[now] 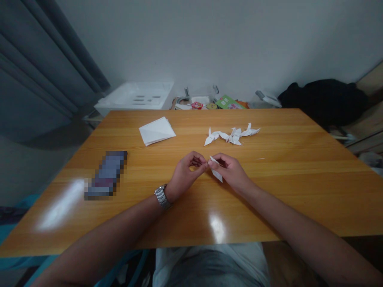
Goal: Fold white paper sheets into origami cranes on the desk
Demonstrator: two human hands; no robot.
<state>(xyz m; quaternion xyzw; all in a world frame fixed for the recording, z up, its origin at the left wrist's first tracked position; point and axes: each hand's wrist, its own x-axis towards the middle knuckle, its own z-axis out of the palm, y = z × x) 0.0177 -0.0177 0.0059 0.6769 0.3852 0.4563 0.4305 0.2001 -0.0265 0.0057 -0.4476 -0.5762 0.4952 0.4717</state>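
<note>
Over the middle of a wooden table (269, 199), my two hands meet on a small folded white paper piece (216, 169). My left hand (187, 171), with a metal watch on the wrist, pinches its upper tip with curled fingers. My right hand (229, 169) is closed round the paper's other side, and a white corner sticks out below its fingers. Beyond my hands lie several finished folded white paper figures (231, 135) in a loose row.
A small stack of white paper sheets (157, 130) lies at the far left of centre. A blurred dark flat object (106, 174) rests on the left side. Behind the table are a white box (136, 95), small clutter (209, 103) and a dark bundle (323, 97).
</note>
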